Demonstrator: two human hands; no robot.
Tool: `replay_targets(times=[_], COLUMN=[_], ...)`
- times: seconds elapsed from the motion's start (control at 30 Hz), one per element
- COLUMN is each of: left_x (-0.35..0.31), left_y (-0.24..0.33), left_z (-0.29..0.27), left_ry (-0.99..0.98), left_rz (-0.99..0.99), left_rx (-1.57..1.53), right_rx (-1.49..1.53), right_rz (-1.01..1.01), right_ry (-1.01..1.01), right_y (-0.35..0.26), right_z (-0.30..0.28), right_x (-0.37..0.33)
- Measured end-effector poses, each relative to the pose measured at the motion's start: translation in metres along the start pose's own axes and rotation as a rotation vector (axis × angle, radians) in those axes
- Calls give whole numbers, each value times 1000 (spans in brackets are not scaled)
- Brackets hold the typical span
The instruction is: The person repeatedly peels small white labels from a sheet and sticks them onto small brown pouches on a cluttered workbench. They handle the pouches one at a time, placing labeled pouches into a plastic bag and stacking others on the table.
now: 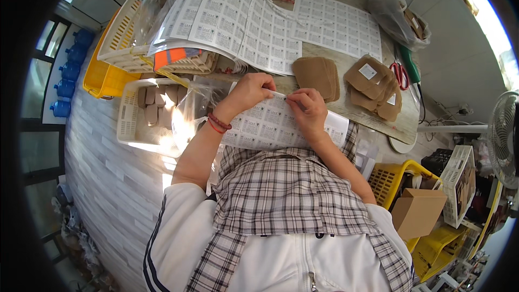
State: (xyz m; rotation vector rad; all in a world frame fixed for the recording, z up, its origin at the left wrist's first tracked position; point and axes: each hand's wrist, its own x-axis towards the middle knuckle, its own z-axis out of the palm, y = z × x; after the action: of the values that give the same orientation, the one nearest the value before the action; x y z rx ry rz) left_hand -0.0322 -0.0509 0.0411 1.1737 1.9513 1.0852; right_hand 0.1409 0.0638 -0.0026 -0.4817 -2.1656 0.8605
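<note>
- Now both hands are busy: the left hand (250, 94) pinches the sheet's (259, 124) top edge, the right hand (309, 107) pinching just beside it, thumb and fingertip close.
- That sheet hangs at six o'clock from the fingers, against the apron (286, 194); it looks like a label is being worked loose, though whether one is free I can't tell.
- Next, I'd say, comes a slow, fine lift, with the left steadying the edge.
- Textures, then: thin, glossy-looking printed paper, gently bowed; soft checked cloth beneath.
- Over at two o'clock, plain cards (316, 75), matt brown, round-cornered; towards three, more cards (354, 84), some bearing white labels (367, 71).
</note>
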Motion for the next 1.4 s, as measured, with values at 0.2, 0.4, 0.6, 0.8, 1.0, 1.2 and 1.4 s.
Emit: replay_targets(times=[0.2,0.4,0.6,0.8,1.0,1.2,1.4], left_x=[7,8,1,22,33,32,34], left_y=[-15,-22,0,-5,-9,-4,-6], left_z=[-3,-12,16,50,53,51,52], left_ry=[-54,-271,-38,73,-34,-45,-51], left_rz=[20,-118,228,547,496,488,482], left_rx=[-83,-209,387,283,255,284,286], right_rx=[176,659,828,374,170,91,150], right_rz=[4,170,459,520,432,455,462], right_ry=[-38,-146,3,-261,-336,-348,-344], right_y=[5,11,48,94,106,103,117], right_z=[9,0,-45,-48,-32,-31,-27], right_x=[-2,-12,41,93,95,98,95])
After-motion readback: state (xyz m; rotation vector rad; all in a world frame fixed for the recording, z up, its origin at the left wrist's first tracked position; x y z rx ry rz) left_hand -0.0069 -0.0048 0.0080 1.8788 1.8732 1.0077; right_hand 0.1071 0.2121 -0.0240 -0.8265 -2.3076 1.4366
